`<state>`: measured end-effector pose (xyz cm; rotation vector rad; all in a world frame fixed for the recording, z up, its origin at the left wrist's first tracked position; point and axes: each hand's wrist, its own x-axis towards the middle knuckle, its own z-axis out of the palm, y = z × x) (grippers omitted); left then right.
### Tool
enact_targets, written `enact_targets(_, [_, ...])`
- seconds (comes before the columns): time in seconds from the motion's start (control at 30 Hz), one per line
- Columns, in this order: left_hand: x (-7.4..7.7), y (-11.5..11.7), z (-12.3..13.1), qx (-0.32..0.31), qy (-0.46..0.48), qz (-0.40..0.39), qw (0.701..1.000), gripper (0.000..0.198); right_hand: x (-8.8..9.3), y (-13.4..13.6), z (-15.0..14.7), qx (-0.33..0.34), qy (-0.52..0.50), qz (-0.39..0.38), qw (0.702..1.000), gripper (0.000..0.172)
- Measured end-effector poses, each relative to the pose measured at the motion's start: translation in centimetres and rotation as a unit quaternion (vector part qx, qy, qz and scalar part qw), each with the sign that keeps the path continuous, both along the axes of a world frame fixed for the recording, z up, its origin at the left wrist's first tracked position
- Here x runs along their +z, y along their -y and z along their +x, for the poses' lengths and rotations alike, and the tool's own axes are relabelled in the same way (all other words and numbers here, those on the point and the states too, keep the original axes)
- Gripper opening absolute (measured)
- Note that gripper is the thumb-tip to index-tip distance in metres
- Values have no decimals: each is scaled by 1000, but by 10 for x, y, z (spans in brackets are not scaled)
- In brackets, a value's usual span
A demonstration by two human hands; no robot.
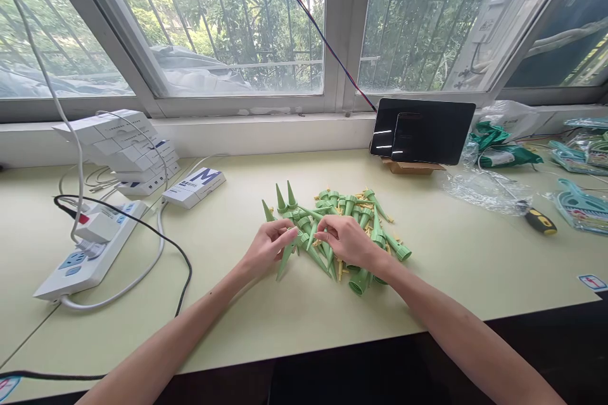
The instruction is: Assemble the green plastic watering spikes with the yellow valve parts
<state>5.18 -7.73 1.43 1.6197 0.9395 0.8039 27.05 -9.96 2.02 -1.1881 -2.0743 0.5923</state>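
Note:
My left hand (274, 243) is closed on a green plastic plant watering spike (285, 261), whose pointed end slants down toward the table. Close beside it, my right hand (346, 239) has thumb and fingers pinched together over the pile. A slim green pointed piece (311, 236) shows at the right fingertips; whether they grip it or something smaller is unclear. Around and beneath both hands lies a loose heap of green watering spikes (350, 204) mixed with small yellow valve pieces (340, 269). At the heap's left, several spikes (280, 199) point upward.
A power strip (102, 253) with plugs and cables lies left, near stacked white boxes (128, 152) and a single box (196, 188). Behind the heap, a black-screened tablet (427, 130) leans upright. Clear plastic wrap (494, 190), a screwdriver (540, 221) and packaged teal items (582, 205) lie right.

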Motion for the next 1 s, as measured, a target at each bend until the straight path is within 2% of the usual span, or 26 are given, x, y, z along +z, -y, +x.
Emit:
enact_targets(0.33, [-3,1,3,-32,39,-15,999,33,1,3,-3,78,-81,41,993,15])
enact_targets(0.53, [-4,1,3,-46,59,-26,997,34,1,4,-4,111,-148,-7,983,16])
enact_targets(0.67, [-5,0,3,-55,88,-45,994,39,1,5,-3,90,-170,-33,981,15])
enact_targets(0.83, [-5,-3,3,-73,119,-76,987,44,2,4,-3,45,-197,1,979,16])
enact_targets(1.0, [-5,-4,4,-67,126,-91,986,44,3,4,-4,25,-239,0,971,15])
